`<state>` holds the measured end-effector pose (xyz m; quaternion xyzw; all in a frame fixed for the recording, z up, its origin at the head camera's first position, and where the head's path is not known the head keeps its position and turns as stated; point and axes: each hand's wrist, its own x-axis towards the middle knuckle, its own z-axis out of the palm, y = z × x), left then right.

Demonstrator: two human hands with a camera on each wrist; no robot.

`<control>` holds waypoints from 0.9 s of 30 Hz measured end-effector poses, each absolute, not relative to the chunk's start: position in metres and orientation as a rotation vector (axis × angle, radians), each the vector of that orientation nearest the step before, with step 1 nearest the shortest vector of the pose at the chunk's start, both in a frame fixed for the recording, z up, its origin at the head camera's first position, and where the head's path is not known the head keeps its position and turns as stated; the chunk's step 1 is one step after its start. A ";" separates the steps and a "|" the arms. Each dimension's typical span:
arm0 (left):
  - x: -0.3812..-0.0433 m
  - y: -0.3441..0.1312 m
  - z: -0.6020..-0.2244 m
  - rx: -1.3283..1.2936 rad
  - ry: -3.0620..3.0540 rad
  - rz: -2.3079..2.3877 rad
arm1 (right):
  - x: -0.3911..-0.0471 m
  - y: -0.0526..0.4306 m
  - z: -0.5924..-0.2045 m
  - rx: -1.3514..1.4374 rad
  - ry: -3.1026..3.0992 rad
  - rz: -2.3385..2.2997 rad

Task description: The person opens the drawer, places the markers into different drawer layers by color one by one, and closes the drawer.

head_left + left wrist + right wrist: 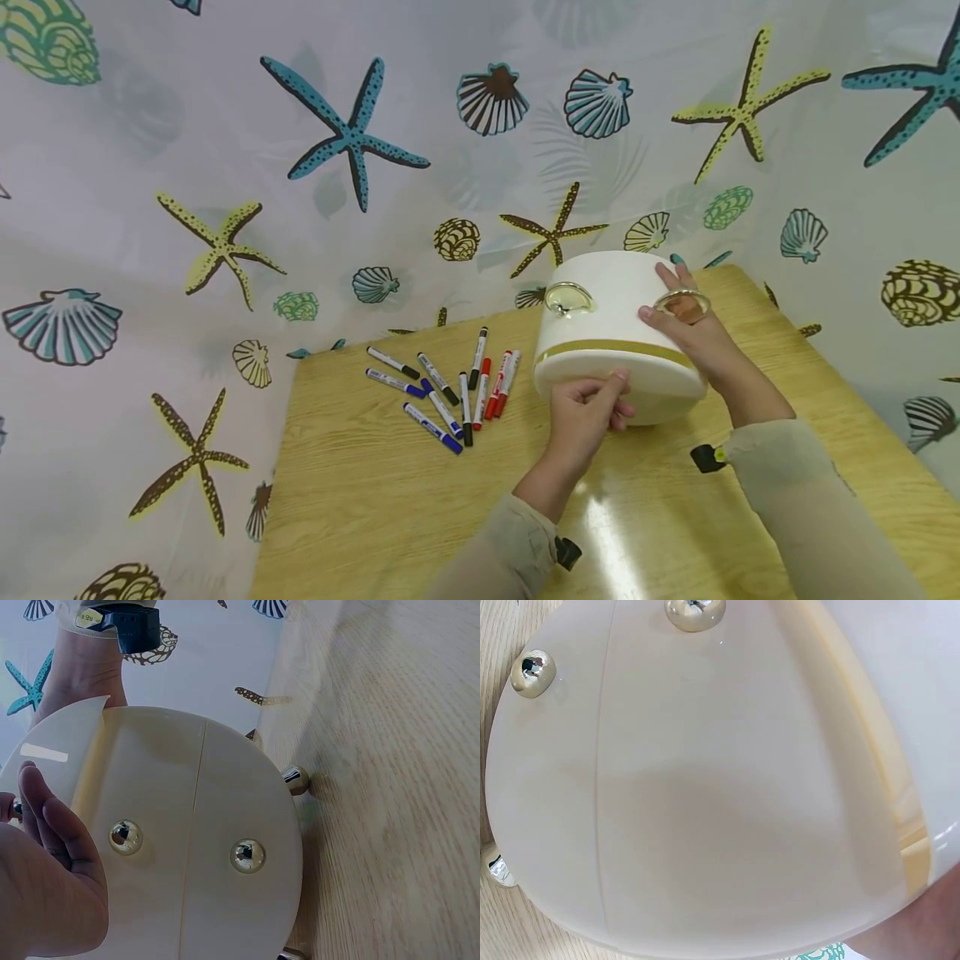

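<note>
A white round drawer box (607,304) lies on its side, its round face turned toward me. Two gold ring handles (567,298) stick up from its curved body. In the left wrist view the face shows gold knobs (247,855) and a seam; its upper drawer (52,735) sticks out past the rest. My left hand (588,404) pinches the knob of that drawer, which the fingers mostly hide. With thumb and fingers spread around the right ring handle, my right hand (697,329) rests on the curved side. Round gold feet (296,780) hold the box up.
Several capped markers (442,408), black, blue and red, lie on the wooden table (345,500) left of the box. A shell-and-starfish curtain (420,183) hangs behind the table and at both sides.
</note>
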<state>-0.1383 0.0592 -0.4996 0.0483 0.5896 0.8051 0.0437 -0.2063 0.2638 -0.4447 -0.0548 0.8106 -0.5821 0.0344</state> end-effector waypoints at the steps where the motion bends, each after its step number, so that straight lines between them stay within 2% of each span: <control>1: -0.137 0.059 -0.500 0.149 1.804 2.459 | -0.206 0.264 -0.445 -0.169 2.493 -1.791; 27: -0.116 0.051 -0.502 0.244 1.833 2.414 | -0.208 0.265 -0.444 -0.194 2.456 -1.838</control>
